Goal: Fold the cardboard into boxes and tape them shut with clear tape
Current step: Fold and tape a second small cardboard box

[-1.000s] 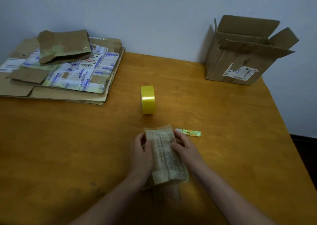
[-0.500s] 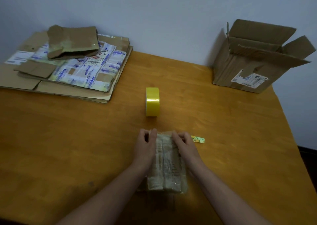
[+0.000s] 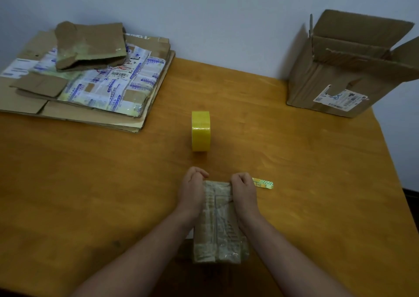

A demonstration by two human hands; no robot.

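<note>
Brown corrugated cardboard, glossy under old clear film and printed labels, makes up the small cardboard box (image 3: 218,226) that lies near the front edge of the table (image 3: 90,183), its long side running away from the person. It is narrow and oblong, with a crinkled, wrinkled wrap and a seam down the middle of its top face. The left hand (image 3: 191,191) grips the far left corner of this box, fingers curled over its end, and the right hand (image 3: 243,192) grips the far right corner in the same way, knuckles bent over the edge; both forearms lie along its sides. Just beyond the right hand, a small flat strip (image 3: 264,182) with a yellow and green-dotted pattern lies on the wood, partly hidden by the knuckles. Farther back, at the middle of the table, a yellowish tape roll (image 3: 200,131) stands on its rim, smooth and shiny. At the far left, a stack of flattened cardboard (image 3: 95,92) lies in layers, its top sheets covered with white and blue labels and patches of tape, with a bent, torn brown piece on top. At the far right corner an open box (image 3: 335,76) stands against the pale wall (image 3: 215,13), its ragged flaps up and a torn shipping label on its front. The table is smooth, orange-brown wood.
</note>
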